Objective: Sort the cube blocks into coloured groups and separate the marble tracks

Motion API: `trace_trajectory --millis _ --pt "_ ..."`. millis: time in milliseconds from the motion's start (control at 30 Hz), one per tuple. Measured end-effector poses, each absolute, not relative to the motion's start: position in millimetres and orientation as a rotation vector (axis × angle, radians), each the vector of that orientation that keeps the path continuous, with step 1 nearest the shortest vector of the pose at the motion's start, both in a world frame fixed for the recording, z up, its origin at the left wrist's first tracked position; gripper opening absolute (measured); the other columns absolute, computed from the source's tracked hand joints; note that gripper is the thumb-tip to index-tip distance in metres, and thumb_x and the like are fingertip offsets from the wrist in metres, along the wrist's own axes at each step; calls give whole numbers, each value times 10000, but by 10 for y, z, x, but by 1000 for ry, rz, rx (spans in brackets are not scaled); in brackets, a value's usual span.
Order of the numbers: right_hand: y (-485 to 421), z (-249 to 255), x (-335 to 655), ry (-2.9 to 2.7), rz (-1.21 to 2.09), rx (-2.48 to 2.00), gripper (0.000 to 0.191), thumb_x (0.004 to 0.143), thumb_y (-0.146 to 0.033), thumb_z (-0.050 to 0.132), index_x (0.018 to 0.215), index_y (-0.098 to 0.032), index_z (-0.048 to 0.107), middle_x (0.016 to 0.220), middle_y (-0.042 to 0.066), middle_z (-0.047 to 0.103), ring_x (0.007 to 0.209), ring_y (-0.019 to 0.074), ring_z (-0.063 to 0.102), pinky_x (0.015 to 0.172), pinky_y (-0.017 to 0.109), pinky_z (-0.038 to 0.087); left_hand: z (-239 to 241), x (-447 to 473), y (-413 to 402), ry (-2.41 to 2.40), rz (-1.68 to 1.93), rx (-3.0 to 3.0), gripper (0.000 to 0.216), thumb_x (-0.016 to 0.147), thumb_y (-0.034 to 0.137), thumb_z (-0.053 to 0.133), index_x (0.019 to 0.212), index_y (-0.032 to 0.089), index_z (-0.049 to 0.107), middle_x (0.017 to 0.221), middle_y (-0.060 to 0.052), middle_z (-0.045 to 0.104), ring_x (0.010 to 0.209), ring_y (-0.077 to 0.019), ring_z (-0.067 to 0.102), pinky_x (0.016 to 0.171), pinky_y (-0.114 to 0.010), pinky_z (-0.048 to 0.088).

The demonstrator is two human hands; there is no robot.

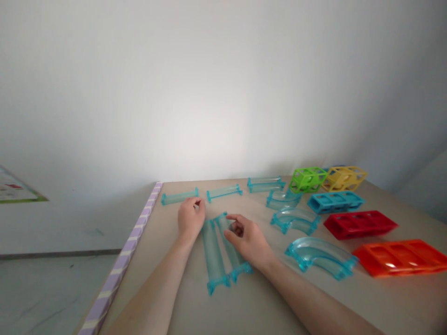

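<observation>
Two straight track pieces of see-through teal plastic lie lengthwise, side by side, on the table: a left one (215, 256) and a right one (231, 249). My left hand (191, 218) is beside the far end of the left piece, its fingers curled in. The fingertips are turned away, so anything inside them is hidden. Over the right piece is my right hand (249, 239), thumb and index finger apart with a gap between them and the other fingers bent. I see nothing held in it. It covers part of that piece.
Straight teal tracks (224, 192) lie along the back. Curved teal tracks (321, 255) form a column to the right. Beyond them are orange (401, 257), red (361, 224) and blue (335, 201) block frames, plus green (308, 179) and yellow (344, 178) ones. A striped edge (131, 237) borders the table's left.
</observation>
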State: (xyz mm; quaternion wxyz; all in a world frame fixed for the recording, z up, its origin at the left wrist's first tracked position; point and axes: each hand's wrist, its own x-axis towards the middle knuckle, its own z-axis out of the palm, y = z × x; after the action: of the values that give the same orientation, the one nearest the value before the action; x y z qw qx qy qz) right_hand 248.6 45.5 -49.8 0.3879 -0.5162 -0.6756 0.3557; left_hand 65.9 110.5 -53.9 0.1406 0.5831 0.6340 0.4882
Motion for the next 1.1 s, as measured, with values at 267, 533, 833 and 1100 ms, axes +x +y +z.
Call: trace_trajectory --millis 267,533,833,1100 --pt "348 -369 2466 -1914 847 -1330 352 774 -282 602 1106 -172 646 620 -46 530 578 122 500 580 239 379 -596 439 1182 2207 1262 1901 307 745 138 519 979 160 715 957 -133 650 992 -293 577 963 -450 411" --pt "378 -358 2459 -1702 742 -1504 310 805 -278 545 1089 -182 623 671 -24 578 582 136 547 580 240 394 -591 465 1231 2263 1200 2079 350 769 231 596 1103 194 696 1227 -148 585 1187 -324 478 1045 -492 342" --pt "419 -387 2514 -1507 628 -1628 346 831 -295 516 1141 -166 600 1130 125 586 905 218 620 829 339 490 -633 607 1183 1897 720 2521 473 891 252 469 1354 339 501 1518 -32 390 1425 -359 210 1061 -565 292" --pt "260 -414 2444 -1717 282 -1533 435 774 -362 660 1171 -187 626 1359 185 422 1312 350 364 1063 503 354 -598 691 1261 1932 832 2352 188 849 332 556 1003 262 638 1238 -100 620 1340 -372 342 1018 -575 292"
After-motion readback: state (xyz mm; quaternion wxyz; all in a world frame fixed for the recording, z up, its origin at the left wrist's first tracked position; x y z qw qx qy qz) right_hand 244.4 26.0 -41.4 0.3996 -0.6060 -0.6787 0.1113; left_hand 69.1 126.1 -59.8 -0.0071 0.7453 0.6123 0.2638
